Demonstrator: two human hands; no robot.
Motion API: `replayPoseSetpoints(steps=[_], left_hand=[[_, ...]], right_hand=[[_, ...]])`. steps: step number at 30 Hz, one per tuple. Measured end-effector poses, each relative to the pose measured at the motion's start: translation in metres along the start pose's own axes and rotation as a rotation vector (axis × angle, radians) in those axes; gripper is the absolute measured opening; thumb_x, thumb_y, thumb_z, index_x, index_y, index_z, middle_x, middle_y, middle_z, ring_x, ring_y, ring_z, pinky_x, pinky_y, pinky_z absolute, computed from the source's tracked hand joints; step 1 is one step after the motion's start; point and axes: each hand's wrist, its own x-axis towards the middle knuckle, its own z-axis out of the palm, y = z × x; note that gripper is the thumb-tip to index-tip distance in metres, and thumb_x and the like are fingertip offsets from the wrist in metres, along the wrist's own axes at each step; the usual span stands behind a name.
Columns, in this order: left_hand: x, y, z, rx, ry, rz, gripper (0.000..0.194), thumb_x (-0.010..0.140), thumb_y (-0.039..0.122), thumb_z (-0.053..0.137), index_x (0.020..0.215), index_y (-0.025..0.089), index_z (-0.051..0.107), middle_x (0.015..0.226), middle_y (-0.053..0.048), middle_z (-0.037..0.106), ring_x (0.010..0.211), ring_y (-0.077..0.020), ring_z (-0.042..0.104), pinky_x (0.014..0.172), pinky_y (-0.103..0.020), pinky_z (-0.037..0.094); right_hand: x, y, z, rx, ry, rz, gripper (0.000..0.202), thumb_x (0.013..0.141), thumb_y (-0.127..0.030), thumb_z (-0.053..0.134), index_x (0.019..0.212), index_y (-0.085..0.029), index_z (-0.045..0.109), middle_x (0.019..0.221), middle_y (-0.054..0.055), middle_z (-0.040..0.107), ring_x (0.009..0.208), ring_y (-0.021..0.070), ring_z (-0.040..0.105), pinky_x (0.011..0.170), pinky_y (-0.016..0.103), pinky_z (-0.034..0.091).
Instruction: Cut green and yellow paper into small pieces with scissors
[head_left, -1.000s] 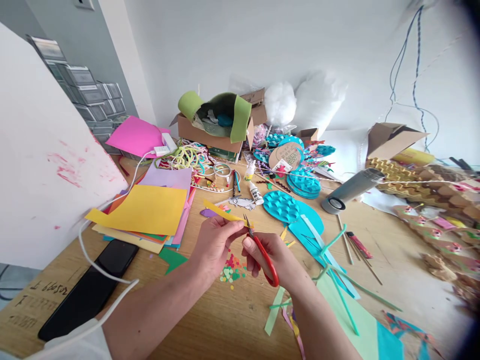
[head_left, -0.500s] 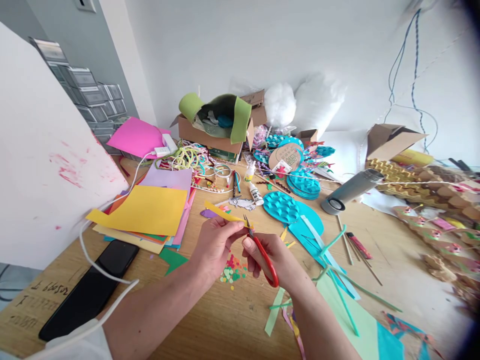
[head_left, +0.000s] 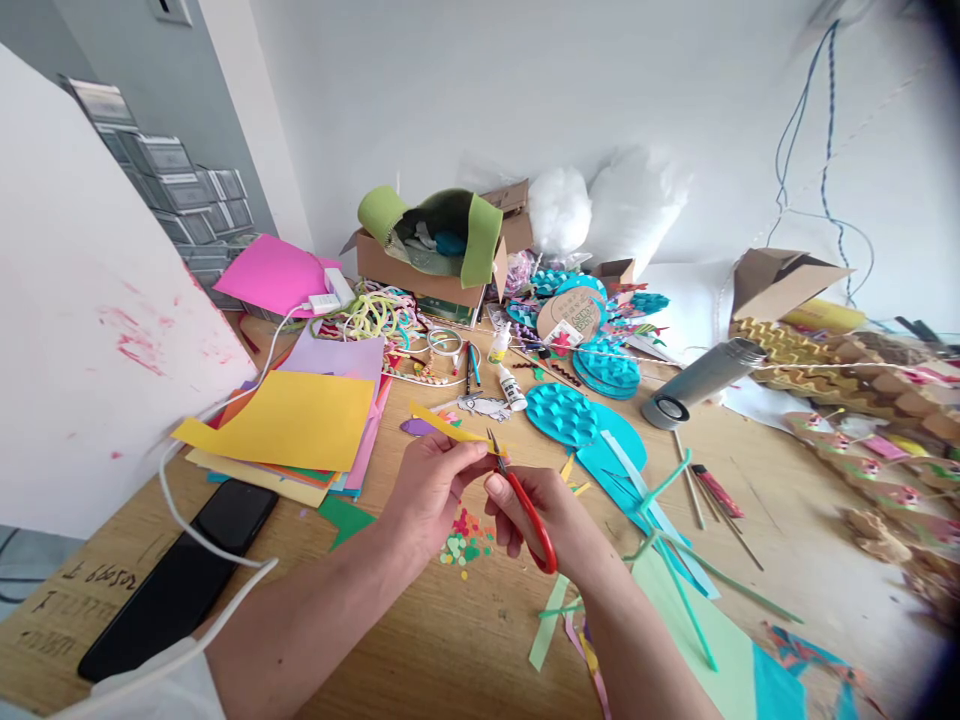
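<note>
My left hand (head_left: pixel 435 490) pinches a narrow yellow paper strip (head_left: pixel 442 422) between thumb and fingers. Red-handled scissors (head_left: pixel 534 520) are gripped in my right hand (head_left: pixel 544 505), their blades pointing up and away at the strip's right end. Whether the blades are fully closed on the paper is too small to tell. Below and between the hands, small round paper dots (head_left: pixel 466 545) in green, red and yellow lie scattered on the wooden table (head_left: pixel 420 630). A purple paper piece (head_left: pixel 417 427) and a cut-out fish drawing (head_left: pixel 484 406) lie just beyond the strip.
Coloured paper sheets (head_left: pixel 300 420) are stacked at left beside a black phone (head_left: pixel 180 580) with a white cable across it. Glue bottles (head_left: pixel 511 388), a blue textured oval (head_left: pixel 562 414) and a grey flask (head_left: pixel 705 382) stand or lie ahead and right. Green pipe cleaners (head_left: pixel 686 600) lie near my right forearm.
</note>
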Motion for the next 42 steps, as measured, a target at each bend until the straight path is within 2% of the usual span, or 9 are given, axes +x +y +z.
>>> replayPoseSetpoints(steps=[4,11,17,22,33,38,42], left_hand=[[-0.0002,0.0005,0.0000,0.027,-0.018,-0.011,0.010,0.064,0.017,0.073,0.068,0.012,0.066,0.064,-0.005,0.070,0.062,-0.0166,0.066,0.065,-0.027,0.050],[-0.0003,0.0018,0.0003,0.081,-0.061,0.002,0.008,0.066,0.018,0.070,0.067,0.011,0.067,0.062,-0.005,0.069,0.052,-0.0146,0.060,0.053,-0.027,0.047],[-0.0002,0.0015,0.0011,0.065,-0.036,0.000,0.010,0.064,0.018,0.071,0.069,0.012,0.066,0.063,-0.005,0.069,0.058,-0.0178,0.065,0.056,-0.028,0.048],[-0.0010,0.0021,0.0006,0.058,-0.038,-0.029,0.012,0.063,0.020,0.072,0.065,0.012,0.064,0.063,-0.006,0.069,0.054,-0.0195,0.064,0.048,-0.029,0.046],[-0.0021,0.0017,0.0020,0.077,0.001,-0.020,0.011,0.062,0.019,0.073,0.064,0.012,0.064,0.062,-0.006,0.069,0.055,-0.0177,0.063,0.056,-0.030,0.049],[-0.0016,0.0023,0.0024,0.074,-0.024,-0.028,0.011,0.063,0.020,0.072,0.063,0.013,0.064,0.063,-0.006,0.069,0.053,-0.0170,0.062,0.051,-0.029,0.046],[-0.0002,0.0030,0.0014,0.081,-0.017,-0.019,0.012,0.062,0.020,0.073,0.062,0.013,0.064,0.062,-0.006,0.069,0.056,-0.0172,0.063,0.054,-0.029,0.046]], right_hand=[[-0.0007,-0.0029,-0.0002,-0.016,0.005,0.020,0.048,0.081,-0.062,0.058,0.067,-0.017,0.053,0.050,0.000,0.059,0.039,0.0105,0.054,0.038,0.017,0.037],[-0.0007,0.0024,-0.0018,-0.008,0.001,-0.013,0.047,0.082,-0.060,0.058,0.067,-0.016,0.053,0.051,0.000,0.060,0.039,0.0103,0.054,0.038,0.017,0.037],[-0.0023,-0.0020,-0.0017,-0.023,-0.002,0.010,0.048,0.082,-0.062,0.057,0.067,-0.016,0.053,0.051,0.001,0.060,0.040,0.0106,0.054,0.039,0.018,0.037],[-0.0028,-0.0054,-0.0012,-0.027,-0.007,0.026,0.050,0.082,-0.063,0.056,0.065,-0.017,0.052,0.051,0.001,0.059,0.040,0.0104,0.054,0.039,0.018,0.037],[-0.0037,-0.0061,-0.0022,-0.029,-0.006,0.016,0.050,0.080,-0.064,0.058,0.069,-0.016,0.055,0.053,0.002,0.061,0.042,0.0117,0.055,0.041,0.019,0.038],[-0.0040,-0.0065,-0.0017,-0.039,-0.006,0.022,0.051,0.081,-0.065,0.056,0.066,-0.016,0.053,0.053,0.002,0.061,0.041,0.0113,0.055,0.040,0.019,0.037],[-0.0038,-0.0058,-0.0017,-0.039,-0.009,0.034,0.051,0.081,-0.066,0.056,0.066,-0.017,0.053,0.053,0.002,0.061,0.041,0.0113,0.055,0.039,0.019,0.037]])
